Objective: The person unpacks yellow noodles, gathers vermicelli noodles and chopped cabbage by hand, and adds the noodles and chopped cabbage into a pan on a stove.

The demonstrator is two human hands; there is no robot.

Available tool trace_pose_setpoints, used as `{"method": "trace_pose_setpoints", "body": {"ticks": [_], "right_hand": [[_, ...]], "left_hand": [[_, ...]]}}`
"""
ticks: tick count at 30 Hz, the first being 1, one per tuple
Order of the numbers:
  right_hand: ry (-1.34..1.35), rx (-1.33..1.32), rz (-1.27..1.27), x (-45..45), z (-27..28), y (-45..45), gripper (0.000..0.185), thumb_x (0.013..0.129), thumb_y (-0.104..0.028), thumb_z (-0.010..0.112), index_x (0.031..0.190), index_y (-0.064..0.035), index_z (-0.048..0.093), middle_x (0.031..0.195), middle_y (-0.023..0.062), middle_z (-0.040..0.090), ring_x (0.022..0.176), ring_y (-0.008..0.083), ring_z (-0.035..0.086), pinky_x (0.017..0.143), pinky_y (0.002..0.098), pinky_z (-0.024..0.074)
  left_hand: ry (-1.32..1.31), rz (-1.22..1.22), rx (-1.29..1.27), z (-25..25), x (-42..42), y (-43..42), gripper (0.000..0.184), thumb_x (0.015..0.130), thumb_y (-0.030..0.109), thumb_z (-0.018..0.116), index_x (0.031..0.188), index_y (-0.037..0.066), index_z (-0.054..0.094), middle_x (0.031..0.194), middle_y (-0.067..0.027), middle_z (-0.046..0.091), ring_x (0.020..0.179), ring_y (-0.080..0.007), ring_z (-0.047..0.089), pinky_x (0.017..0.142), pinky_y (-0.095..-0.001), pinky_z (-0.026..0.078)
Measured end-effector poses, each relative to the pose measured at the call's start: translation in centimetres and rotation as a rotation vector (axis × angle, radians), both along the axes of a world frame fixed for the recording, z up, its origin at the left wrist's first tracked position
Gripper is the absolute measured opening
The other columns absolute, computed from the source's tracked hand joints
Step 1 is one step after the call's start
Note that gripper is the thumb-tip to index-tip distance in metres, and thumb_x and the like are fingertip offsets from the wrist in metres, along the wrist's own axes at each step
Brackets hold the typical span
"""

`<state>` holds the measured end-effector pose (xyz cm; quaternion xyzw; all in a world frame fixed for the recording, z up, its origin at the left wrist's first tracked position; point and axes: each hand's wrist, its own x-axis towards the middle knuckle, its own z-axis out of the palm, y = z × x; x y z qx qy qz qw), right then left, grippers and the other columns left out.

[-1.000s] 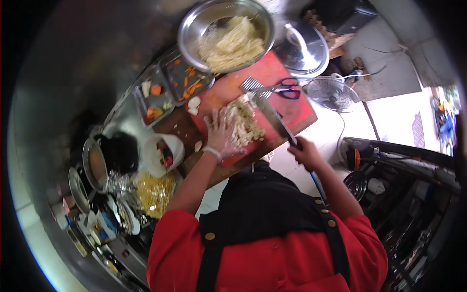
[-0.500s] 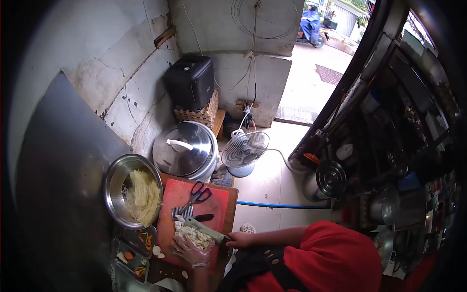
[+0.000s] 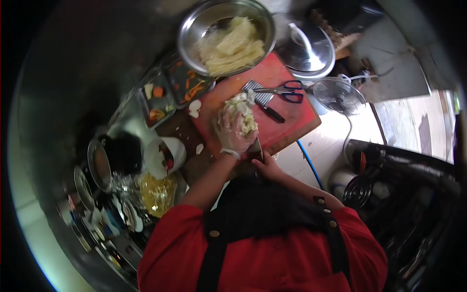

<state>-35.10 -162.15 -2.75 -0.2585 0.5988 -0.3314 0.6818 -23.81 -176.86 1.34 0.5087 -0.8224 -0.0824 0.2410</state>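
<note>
A pile of pale chopped food (image 3: pixel 246 115) lies on the red cutting board (image 3: pixel 296 114). My left hand (image 3: pixel 233 131), in a clear glove, rests with its fingers spread against the pile's left side. My right hand (image 3: pixel 268 167) is closed round the handle of a knife (image 3: pixel 258 148) at the board's near edge, close to my left hand; part of the blade is hidden. Beyond the pile lie scissors (image 3: pixel 287 91) with blue-black handles and a corrugated cutter (image 3: pixel 265 100) with a black handle.
A steel bowl (image 3: pixel 187 46) of pale shreds stands behind the board. Left are trays (image 3: pixel 170 114) with vegetable pieces, white pieces (image 3: pixel 194 108), a white container (image 3: pixel 177 146) and a yellow bag (image 3: pixel 158 192). A lidded pot (image 3: pixel 318 53) and a fan (image 3: pixel 338 97) are at the right.
The view swung away and back. Compared with the first frame, my right hand and the knife have moved left and nearer my body, uncovering the cutter's handle. The pile looks narrower.
</note>
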Motion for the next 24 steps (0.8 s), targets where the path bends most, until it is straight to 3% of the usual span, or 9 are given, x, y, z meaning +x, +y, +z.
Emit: {"method": "trace_pose_setpoints", "body": {"ticks": [6,15,19,21,24], "right_hand": [[-0.139,-0.001,-0.004,0.2,1.6,-1.2,0.035,0.088,-0.018,0.066,0.113,-0.0056,0.045,0.067,0.0032,0.054,0.048,0.0124,0.052,0.042,0.0287,0.0420],[-0.107,-0.064,0.120,-0.8,1.0,-1.7,0.040,0.085,-0.019,0.070,0.115,-0.0041,0.049,0.069,0.0040,0.057,0.049,0.0116,0.053,0.044,0.0279,0.0434],[-0.072,-0.107,0.176,-1.7,1.1,-2.6,0.041,0.084,-0.018,0.071,0.115,-0.0028,0.049,0.070,0.0046,0.057,0.051,0.0118,0.053,0.045,0.0281,0.0442],[0.069,-0.299,0.198,-2.3,0.5,-3.1,0.040,0.083,-0.017,0.071,0.113,-0.0017,0.049,0.070,0.0044,0.057,0.053,0.0119,0.054,0.048,0.0281,0.0449],[0.052,-0.212,0.175,-2.5,2.9,-3.9,0.036,0.083,-0.015,0.071,0.108,-0.0015,0.049,0.068,0.0035,0.055,0.053,0.0114,0.053,0.048,0.0280,0.0443]], "left_hand": [[0.163,0.032,-0.011,-1.8,0.5,-0.7,0.063,0.072,0.049,0.067,0.120,0.011,0.055,0.134,-0.0200,0.040,0.127,-0.0421,0.034,0.103,-0.0608,0.023],[0.344,0.082,-0.094,-2.6,0.8,-0.6,0.052,0.073,0.037,0.070,0.115,0.009,0.058,0.127,-0.0207,0.044,0.119,-0.0429,0.041,0.099,-0.0532,0.034],[0.329,0.119,-0.155,-0.8,0.3,-1.0,0.052,0.073,0.036,0.070,0.115,0.009,0.058,0.127,-0.0201,0.045,0.118,-0.0425,0.042,0.097,-0.0535,0.035],[0.355,0.109,-0.209,0.5,-0.1,-1.3,0.052,0.072,0.034,0.071,0.116,0.010,0.058,0.127,-0.0193,0.046,0.117,-0.0420,0.043,0.096,-0.0528,0.036],[0.331,0.119,-0.252,1.8,-0.3,-1.8,0.053,0.071,0.032,0.072,0.117,0.011,0.057,0.127,-0.0183,0.047,0.117,-0.0411,0.044,0.095,-0.0527,0.037]]}}
